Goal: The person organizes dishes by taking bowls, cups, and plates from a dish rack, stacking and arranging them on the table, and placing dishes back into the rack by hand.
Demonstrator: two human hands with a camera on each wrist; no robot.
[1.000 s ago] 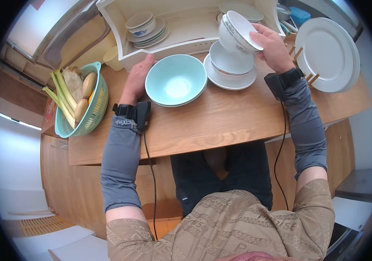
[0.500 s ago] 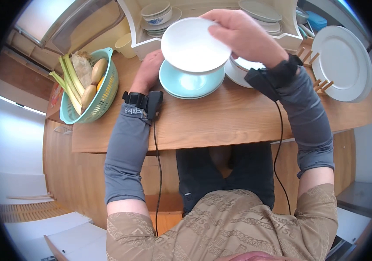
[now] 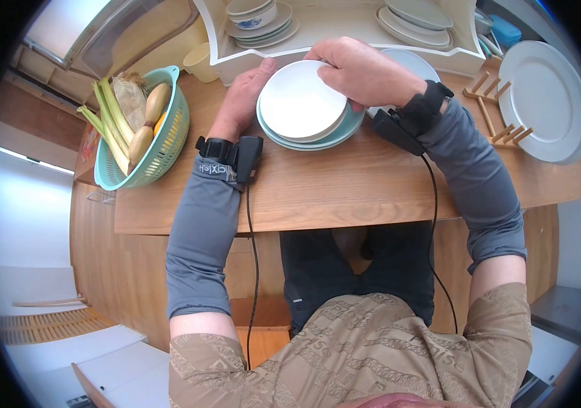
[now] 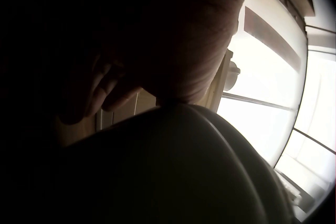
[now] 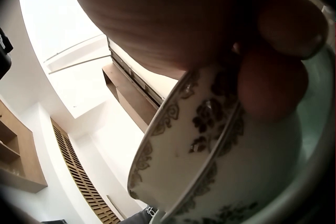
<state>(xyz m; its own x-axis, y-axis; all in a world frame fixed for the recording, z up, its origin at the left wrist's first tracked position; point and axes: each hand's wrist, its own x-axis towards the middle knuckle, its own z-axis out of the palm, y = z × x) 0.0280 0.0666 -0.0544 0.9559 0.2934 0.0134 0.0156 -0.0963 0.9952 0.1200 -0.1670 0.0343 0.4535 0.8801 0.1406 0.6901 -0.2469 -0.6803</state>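
Note:
Two nested white bowls (image 3: pixel 302 102) with a dark floral pattern outside (image 5: pixel 210 145) sit within the light green bowls (image 3: pixel 353 128). The right hand (image 3: pixel 362 73) grips their far right rim, thumb over the inside; in the right wrist view its fingers (image 5: pixel 273 85) press the patterned outside. At the left of the green bowls, the left hand (image 3: pixel 241 98) rests against their side with fingers extended; the left wrist view is dark, with the hand (image 4: pixel 184 40) above a rim. Behind the right forearm stands another white bowl (image 3: pixel 409 64), partly hidden.
A green basket (image 3: pixel 180 126) of vegetables stands left, beside a yellow cup (image 3: pixel 199 62). A white shelf unit (image 3: pixel 464 62) at the back holds stacked plates (image 3: pixel 418 26) and small bowls (image 3: pixel 253 17). Large plates (image 3: pixel 545 102) lean in a wooden rack (image 3: pixel 484 112) at right.
The right hand has carried the white bowls leftward from above the right-hand stack and lowered them into the green bowls. The left hand has stayed beside the green bowls.

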